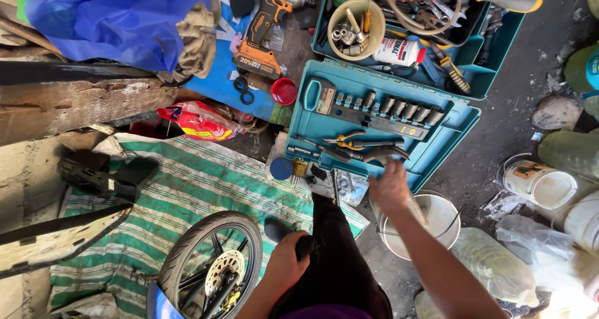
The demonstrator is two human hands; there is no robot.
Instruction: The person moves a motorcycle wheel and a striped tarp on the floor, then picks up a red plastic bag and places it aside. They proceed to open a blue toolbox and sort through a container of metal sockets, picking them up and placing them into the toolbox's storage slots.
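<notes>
Daylight fills the scene, bright and fairly even, with strong, saturated colours. Shadows are soft and short; the darkest patches sit at the left edge under the wooden beam (75, 103) and along the ground at lower centre. The pale buckets (549, 188) at the right edge and the clear plastic at lower right are close to washed out. The teal toolbox (449, 138) at centre is sharp. The right hand (390, 188) shows slight motion blur. Straight lines bend toward the frame edges.
</notes>
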